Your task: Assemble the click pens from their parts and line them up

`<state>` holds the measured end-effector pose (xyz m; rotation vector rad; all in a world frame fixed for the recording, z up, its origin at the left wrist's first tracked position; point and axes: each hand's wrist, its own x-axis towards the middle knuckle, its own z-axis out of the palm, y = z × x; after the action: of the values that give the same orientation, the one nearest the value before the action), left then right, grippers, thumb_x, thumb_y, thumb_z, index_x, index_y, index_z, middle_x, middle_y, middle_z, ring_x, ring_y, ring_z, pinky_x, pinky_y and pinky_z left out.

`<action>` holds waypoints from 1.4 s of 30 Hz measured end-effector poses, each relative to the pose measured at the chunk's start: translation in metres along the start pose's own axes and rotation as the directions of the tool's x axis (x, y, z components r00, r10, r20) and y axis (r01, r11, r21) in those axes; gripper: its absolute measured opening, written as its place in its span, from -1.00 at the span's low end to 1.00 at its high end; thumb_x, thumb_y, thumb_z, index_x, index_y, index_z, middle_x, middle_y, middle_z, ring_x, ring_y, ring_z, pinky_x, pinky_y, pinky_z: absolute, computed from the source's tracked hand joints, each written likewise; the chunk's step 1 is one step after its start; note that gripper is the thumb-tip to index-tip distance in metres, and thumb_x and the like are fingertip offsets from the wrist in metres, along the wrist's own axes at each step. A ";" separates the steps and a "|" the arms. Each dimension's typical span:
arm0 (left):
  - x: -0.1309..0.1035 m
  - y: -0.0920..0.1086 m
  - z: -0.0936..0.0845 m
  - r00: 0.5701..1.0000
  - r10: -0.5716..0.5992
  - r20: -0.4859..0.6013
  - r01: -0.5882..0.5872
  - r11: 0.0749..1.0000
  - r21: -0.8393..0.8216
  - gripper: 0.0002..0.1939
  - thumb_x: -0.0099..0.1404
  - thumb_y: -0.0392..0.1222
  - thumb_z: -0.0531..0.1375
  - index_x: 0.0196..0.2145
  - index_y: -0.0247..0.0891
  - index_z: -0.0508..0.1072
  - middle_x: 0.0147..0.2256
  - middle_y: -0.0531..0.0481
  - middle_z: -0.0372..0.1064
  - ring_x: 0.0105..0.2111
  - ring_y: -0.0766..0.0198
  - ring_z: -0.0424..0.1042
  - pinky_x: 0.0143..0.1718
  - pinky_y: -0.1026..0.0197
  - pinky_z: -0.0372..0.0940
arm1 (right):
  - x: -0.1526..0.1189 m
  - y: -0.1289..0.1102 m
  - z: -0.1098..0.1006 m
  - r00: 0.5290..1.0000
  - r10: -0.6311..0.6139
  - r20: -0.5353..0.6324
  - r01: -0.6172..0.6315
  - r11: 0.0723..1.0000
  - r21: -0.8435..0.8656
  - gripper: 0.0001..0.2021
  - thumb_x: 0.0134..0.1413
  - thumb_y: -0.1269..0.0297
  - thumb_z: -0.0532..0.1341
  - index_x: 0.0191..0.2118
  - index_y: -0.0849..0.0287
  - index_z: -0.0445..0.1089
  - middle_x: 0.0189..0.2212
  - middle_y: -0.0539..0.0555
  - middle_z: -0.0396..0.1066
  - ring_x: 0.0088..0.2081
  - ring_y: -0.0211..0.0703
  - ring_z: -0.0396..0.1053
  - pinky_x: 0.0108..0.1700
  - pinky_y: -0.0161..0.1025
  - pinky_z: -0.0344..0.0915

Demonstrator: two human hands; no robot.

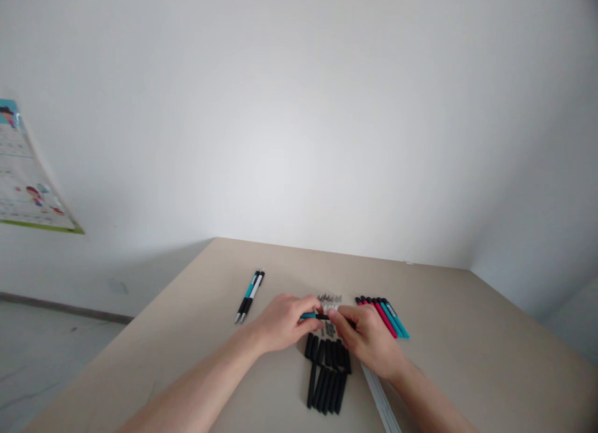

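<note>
My left hand [286, 321] is closed on a blue pen barrel [307, 316], held level just above the table. Facing it, my right hand [367, 336] pinches the black part [322, 317] at the barrel's right end; whether the two pieces are joined I cannot tell. Beneath my fingers lie small silver pen tips [329, 298] and other tiny parts, partly hidden. Nearer to me are two rows of black pieces, short black grips [327, 352] above longer black tubes [327, 390]. Thin white refills [380, 399] lie beside my right wrist, which covers some of them.
Two whole pens [250, 296] lie to the left on the beige table [448, 333]. Behind my right hand is a row of pink and blue pen barrels [387, 318] with black ends. A white wall [299, 121] borders the table's far edge; a poster [28, 177] hangs at left.
</note>
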<state>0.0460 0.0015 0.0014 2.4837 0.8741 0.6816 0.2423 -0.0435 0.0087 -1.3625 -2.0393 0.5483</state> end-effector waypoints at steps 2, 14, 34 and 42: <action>0.000 0.000 0.000 1.000 -0.002 -0.001 0.002 1.000 0.015 -0.90 0.29 -0.16 0.18 -0.22 -0.16 0.42 -0.39 0.11 0.47 -0.43 0.32 0.40 -0.39 0.36 0.17 | 0.000 -0.001 0.000 1.000 -0.013 -0.007 0.013 1.000 0.000 -0.58 0.24 0.11 0.05 -0.61 0.16 0.23 -0.70 -0.04 0.26 -0.63 -0.30 0.15 -0.56 -0.34 -0.04; 0.001 0.007 -0.004 0.998 0.059 -0.020 -0.057 0.995 0.078 -0.86 0.32 -0.21 0.11 -0.28 -0.21 0.47 -0.39 0.02 0.46 -0.41 0.27 0.40 -0.39 0.32 0.17 | 0.001 -0.004 -0.003 0.998 -0.055 -0.005 0.055 0.997 -0.050 -0.71 0.23 0.17 0.06 -0.43 0.15 0.40 -0.58 0.01 0.37 -0.55 -0.26 0.24 -0.50 -0.33 0.05; 0.002 0.003 -0.005 0.981 0.136 -0.139 -0.119 0.984 0.130 -0.87 0.26 -0.30 0.16 -0.20 -0.23 0.43 -0.17 -0.07 0.41 -0.09 0.09 0.25 -0.01 0.03 0.13 | 0.001 0.002 0.000 0.998 -0.054 0.030 0.058 0.985 -0.164 -0.60 0.28 0.18 -0.02 -0.59 0.16 0.20 -0.67 -0.01 0.29 -0.60 -0.29 0.20 -0.53 -0.34 -0.01; 0.001 0.006 -0.006 0.981 0.139 -0.136 -0.121 0.984 0.131 -0.83 0.24 -0.30 0.19 -0.18 -0.22 0.42 -0.07 -0.07 0.34 -0.03 0.11 0.19 0.04 0.01 0.11 | 0.001 0.003 0.000 0.997 -0.071 0.031 0.076 0.982 -0.171 -0.61 0.28 0.20 -0.02 -0.58 0.16 0.19 -0.65 -0.02 0.26 -0.59 -0.29 0.17 -0.51 -0.33 -0.01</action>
<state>0.0456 -0.0009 0.0095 2.6458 0.8320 0.8873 0.2435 -0.0413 0.0073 -1.3775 -2.1900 0.3654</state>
